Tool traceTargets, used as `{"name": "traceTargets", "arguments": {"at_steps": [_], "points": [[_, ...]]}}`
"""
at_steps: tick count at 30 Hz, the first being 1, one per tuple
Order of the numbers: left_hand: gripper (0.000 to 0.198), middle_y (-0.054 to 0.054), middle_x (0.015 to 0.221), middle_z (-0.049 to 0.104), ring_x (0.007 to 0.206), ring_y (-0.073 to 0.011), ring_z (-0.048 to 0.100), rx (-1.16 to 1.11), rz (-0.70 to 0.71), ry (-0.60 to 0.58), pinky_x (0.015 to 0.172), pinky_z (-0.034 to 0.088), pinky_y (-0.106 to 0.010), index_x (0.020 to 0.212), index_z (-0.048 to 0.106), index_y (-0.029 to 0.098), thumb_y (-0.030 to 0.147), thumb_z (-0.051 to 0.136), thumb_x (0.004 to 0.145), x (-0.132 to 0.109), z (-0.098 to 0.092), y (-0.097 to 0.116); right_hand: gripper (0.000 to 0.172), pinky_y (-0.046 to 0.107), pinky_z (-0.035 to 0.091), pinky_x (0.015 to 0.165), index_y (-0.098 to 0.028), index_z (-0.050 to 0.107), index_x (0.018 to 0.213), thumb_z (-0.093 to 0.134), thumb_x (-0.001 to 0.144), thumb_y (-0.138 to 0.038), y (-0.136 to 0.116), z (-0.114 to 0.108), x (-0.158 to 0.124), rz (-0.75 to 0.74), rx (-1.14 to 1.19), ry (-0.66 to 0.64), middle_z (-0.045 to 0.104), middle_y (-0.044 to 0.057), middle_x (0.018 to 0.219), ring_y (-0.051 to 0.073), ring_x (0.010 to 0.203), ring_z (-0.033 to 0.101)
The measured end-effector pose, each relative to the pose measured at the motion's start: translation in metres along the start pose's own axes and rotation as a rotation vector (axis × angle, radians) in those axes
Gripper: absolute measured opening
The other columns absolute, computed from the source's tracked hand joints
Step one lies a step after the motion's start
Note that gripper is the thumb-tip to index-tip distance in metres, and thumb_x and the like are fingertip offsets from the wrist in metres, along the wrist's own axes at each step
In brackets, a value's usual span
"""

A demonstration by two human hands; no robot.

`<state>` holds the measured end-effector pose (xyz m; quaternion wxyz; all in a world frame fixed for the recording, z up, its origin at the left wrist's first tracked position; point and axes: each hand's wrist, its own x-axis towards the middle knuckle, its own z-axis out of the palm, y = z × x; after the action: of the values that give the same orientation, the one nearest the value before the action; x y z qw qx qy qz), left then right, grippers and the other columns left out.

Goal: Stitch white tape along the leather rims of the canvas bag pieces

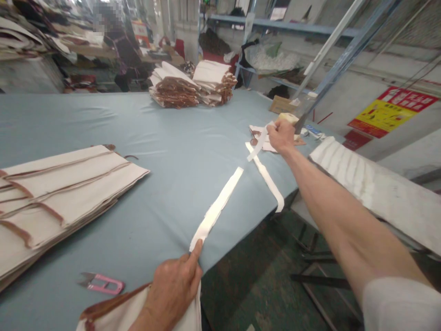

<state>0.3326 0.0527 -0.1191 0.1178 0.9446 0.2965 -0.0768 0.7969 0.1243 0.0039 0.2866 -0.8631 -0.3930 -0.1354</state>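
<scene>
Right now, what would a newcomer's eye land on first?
Likely the bright white strip slanting across the blue table, its near end at the left hand. Beyond it, the right hand pinches a short pale strip over the table's far right side. Then the red-and-yellow poster, upper right.

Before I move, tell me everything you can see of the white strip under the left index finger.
The white strip is long and narrow, with a straight far end and slightly uneven long edges, perhaps layered; paper or fabric, I can't tell. It lies on the blue-grey table, slanting away to the right. The left hand rests its index fingertip on the near end.
</scene>
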Motion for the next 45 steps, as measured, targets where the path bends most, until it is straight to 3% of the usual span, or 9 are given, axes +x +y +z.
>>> {"name": "traceTargets", "arguments": {"at_steps": [7, 14, 19, 23, 28, 31, 35, 38, 45], "points": [[0.057, -0.015, 0.082, 0.081, 0.081, -0.0308, 0.079, -0.063, -0.032, 0.040, 0.070, 0.057, -0.035, 0.162, 0.035, 0.007, 0.026, 0.032, 0.108, -0.001, -0.010, 0.004, 0.017, 0.021, 0.048, 0.051, -0.020, 0.056, 0.087, 0.058, 0.098, -0.032, -0.081, -0.032, -0.051, 0.100, 0.515, -0.087, 0.065, 0.000, 0.070, 0.012, 0.058, 0.060], [0.035, -0.011, 0.097, 0.082, 0.090, -0.0274, 0.078, -0.241, 0.032, 0.080, 0.079, 0.054, -0.033, 0.121, 0.067, 0.020, 0.034, 0.037, 0.110, -0.019, -0.023, 0.002, 0.030, 0.017, 0.049, 0.042, -0.019, 0.060, 0.083, 0.075, 0.091, -0.044, -0.186, -0.067, -0.160, 0.013, 0.853, -0.403, 0.074, 0.004, 0.075, 0.010, 0.055, 0.065], [0.030, -0.011, 0.090, 0.080, 0.089, -0.0284, 0.076, -0.491, 0.035, 0.151, 0.080, 0.052, -0.034, 0.103, 0.073, 0.021, 0.037, 0.048, 0.106, -0.060, -0.031, 0.001, 0.048, 0.021, 0.055, 0.046, -0.020, 0.062, 0.089, 0.077, 0.082, -0.065, -0.250, -0.095, -0.237, -0.072, 0.944, -0.641, 0.079, 0.007, 0.083, 0.013, 0.059, 0.071], [0.031, -0.004, 0.082, 0.077, 0.081, -0.0218, 0.071, -0.788, 0.013, 0.251, 0.074, 0.047, -0.029, 0.096, 0.076, 0.023, 0.042, 0.053, 0.104, -0.106, -0.036, -0.002, 0.049, 0.022, 0.057, 0.048, -0.021, 0.063, 0.088, 0.077, 0.080, -0.067, -0.298, -0.115, -0.293, -0.077, 1.077, -0.793, 0.079, 0.006, 0.083, 0.015, 0.061, 0.073], [0.034, 0.005, 0.062, 0.053, 0.059, -0.0123, 0.049, -1.210, -0.011, 0.378, 0.058, 0.034, -0.024, 0.110, 0.078, 0.020, 0.046, 0.059, 0.098, -0.149, -0.032, -0.015, 0.044, 0.021, 0.056, 0.046, -0.021, 0.066, 0.085, 0.080, 0.082, -0.063, -0.343, -0.135, -0.354, -0.064, 1.226, -0.865, 0.077, 0.003, 0.074, 0.014, 0.056, 0.070], [0.055, 0.010, 0.059, 0.040, 0.052, -0.0108, 0.033, -1.446, 0.015, 0.417, 0.051, 0.026, -0.024, 0.135, 0.066, 0.017, 0.052, 0.063, 0.093, -0.168, -0.029, -0.023, 0.041, 0.019, 0.055, 0.046, -0.019, 0.066, 0.083, 0.079, 0.085, -0.058, -0.355, -0.145, -0.381, -0.045, 1.275, -0.886, 0.073, 0.001, 0.065, 0.012, 0.051, 0.066], [0.086, 0.008, 0.065, 0.047, 0.057, -0.0111, 0.036, -1.681, 0.024, 0.506, 0.052, 0.029, -0.023, 0.145, 0.057, 0.012, 0.062, 0.076, 0.077, -0.193, -0.027, -0.029, 0.036, 0.018, 0.053, 0.049, -0.018, 0.065, 0.080, 0.079, 0.089, -0.050, -0.346, -0.149, -0.408, -0.026, 1.287, -0.902, 0.068, -0.001, 0.059, 0.011, 0.050, 0.064], [0.077, 0.006, 0.068, 0.049, 0.060, -0.0112, 0.037, -1.790, -0.034, 0.599, 0.055, 0.031, -0.023, 0.132, 0.067, 0.013, 0.065, 0.075, 0.075, -0.215, -0.027, -0.033, 0.033, 0.018, 0.052, 0.053, -0.019, 0.064, 0.081, 0.078, 0.091, -0.047, -0.322, -0.146, -0.425, 0.007, 1.246, -0.900, 0.067, -0.001, 0.060, 0.010, 0.052, 0.062], [0.050, -0.005, 0.080, 0.070, 0.074, -0.0178, 0.060, -1.716, -0.209, 0.847, 0.068, 0.047, -0.027, 0.112, 0.076, 0.012, 0.054, 0.052, 0.099, -0.255, -0.023, -0.044, 0.035, 0.019, 0.052, 0.052, -0.019, 0.065, 0.079, 0.080, 0.088, -0.049, -0.273, -0.122, -0.463, 0.148, 1.191, -0.788, 0.064, -0.001, 0.060, 0.011, 0.052, 0.060]]}}
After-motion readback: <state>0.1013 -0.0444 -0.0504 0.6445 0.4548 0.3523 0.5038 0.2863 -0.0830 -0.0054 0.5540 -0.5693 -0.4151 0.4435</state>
